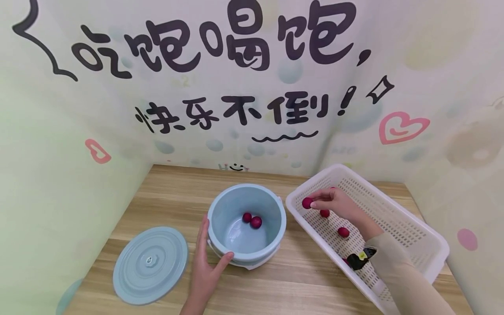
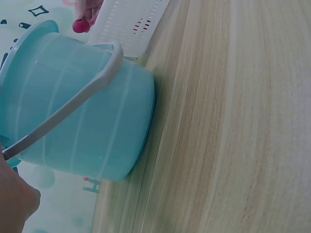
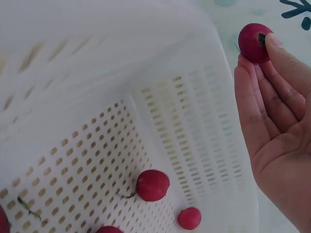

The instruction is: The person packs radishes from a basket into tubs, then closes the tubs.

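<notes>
A red radish (image 1: 307, 203) is pinched between the thumb and fingertips of my right hand (image 1: 340, 204), above the near-left end of the white slotted basket (image 1: 397, 210). More radishes (image 3: 153, 185) lie on the basket floor, one with a thin root tail. My left hand (image 1: 205, 269) rests against the side of the light blue bucket (image 1: 281, 218), fingers extended along its left and the thumb at the front rim. Two radishes (image 1: 256, 222) sit together at the bottom of the bucket. Its grey handle (image 2: 73, 104) hangs down the outside.
A round blue lid (image 1: 157, 280) lies flat on the wooden table (image 1: 299, 280), left of the bucket. The basket stands close to the bucket's right. Behind the table hangs a printed backdrop (image 1: 252, 153) with large black lettering.
</notes>
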A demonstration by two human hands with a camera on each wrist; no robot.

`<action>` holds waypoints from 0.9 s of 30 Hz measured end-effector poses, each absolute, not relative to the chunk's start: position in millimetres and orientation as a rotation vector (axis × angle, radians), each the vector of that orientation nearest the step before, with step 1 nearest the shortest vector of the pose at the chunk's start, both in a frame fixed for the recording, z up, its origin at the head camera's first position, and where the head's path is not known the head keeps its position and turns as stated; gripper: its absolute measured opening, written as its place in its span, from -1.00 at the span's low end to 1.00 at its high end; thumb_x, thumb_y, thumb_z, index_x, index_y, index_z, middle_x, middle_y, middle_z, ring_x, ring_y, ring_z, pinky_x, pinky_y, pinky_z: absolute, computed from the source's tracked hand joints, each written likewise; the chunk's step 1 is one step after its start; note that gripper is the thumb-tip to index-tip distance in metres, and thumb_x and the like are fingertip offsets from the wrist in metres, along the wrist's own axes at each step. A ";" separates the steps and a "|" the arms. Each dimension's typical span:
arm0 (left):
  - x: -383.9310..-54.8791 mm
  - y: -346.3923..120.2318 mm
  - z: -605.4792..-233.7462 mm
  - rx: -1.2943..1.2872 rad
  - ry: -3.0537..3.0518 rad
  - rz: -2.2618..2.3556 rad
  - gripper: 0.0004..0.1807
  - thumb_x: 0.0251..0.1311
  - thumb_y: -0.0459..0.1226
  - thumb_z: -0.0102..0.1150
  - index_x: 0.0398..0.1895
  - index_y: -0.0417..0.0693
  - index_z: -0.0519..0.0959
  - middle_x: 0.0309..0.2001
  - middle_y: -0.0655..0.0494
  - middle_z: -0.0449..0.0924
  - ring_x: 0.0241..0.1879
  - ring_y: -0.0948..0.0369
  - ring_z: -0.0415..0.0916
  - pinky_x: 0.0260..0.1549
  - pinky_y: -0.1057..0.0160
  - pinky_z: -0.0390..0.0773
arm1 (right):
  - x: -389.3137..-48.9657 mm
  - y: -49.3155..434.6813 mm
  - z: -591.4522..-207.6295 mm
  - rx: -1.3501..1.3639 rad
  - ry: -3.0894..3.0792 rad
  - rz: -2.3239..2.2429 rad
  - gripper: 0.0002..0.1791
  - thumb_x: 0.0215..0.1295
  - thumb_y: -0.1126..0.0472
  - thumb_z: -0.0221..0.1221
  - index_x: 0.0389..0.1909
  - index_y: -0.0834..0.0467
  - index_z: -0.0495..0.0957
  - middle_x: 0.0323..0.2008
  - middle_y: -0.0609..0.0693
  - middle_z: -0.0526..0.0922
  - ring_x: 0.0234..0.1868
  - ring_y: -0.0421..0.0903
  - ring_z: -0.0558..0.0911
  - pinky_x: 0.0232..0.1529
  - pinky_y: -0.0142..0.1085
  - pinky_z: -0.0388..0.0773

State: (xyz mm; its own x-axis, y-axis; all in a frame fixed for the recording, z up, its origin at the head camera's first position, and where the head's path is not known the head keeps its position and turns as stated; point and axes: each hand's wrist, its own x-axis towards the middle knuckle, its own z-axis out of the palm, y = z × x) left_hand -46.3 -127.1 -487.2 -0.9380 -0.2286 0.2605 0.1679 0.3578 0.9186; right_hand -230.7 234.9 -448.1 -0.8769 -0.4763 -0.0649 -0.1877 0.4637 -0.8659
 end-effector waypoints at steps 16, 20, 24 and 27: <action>-46.0 -127.4 -487.6 0.057 -2.280 -1.615 0.07 0.08 -0.28 0.46 0.60 0.24 0.01 0.62 0.24 -0.09 0.57 0.45 -0.15 0.40 0.69 -0.09 | -218.7 192.7 -417.8 -0.628 2.276 -1.476 -0.62 0.25 0.19 0.35 0.05 0.24 0.64 -0.09 0.15 0.76 -0.16 -0.26 0.73 -0.04 -0.46 0.67; -45.9 -127.4 -487.7 0.056 -2.281 -1.615 0.08 0.09 -0.28 0.46 0.60 0.25 0.00 0.62 0.24 -0.09 0.57 0.44 -0.15 0.41 0.69 -0.09 | -212.6 182.3 -409.7 -0.685 2.244 -1.514 -0.64 0.25 0.21 0.34 0.05 0.25 0.65 -0.06 0.21 0.75 -0.16 -0.19 0.74 -0.05 -0.42 0.69; -45.6 -127.7 -487.6 0.060 -2.284 -1.611 0.08 0.09 -0.27 0.46 0.60 0.26 0.00 0.62 0.22 -0.09 0.57 0.45 -0.16 0.40 0.69 -0.09 | -208.2 172.9 -404.0 -0.735 2.248 -1.513 -0.66 0.24 0.21 0.35 0.02 0.21 0.67 -0.05 0.19 0.75 -0.16 -0.17 0.73 -0.09 -0.42 0.70; -45.5 -127.6 -487.5 0.062 -2.283 -1.612 0.07 0.09 -0.27 0.46 0.60 0.26 0.00 0.62 0.17 -0.09 0.57 0.44 -0.15 0.40 0.69 -0.09 | -205.8 167.2 -401.9 -0.769 2.256 -1.500 -0.68 0.22 0.23 0.36 0.00 0.21 0.68 -0.06 0.17 0.76 -0.17 -0.21 0.72 -0.12 -0.43 0.70</action>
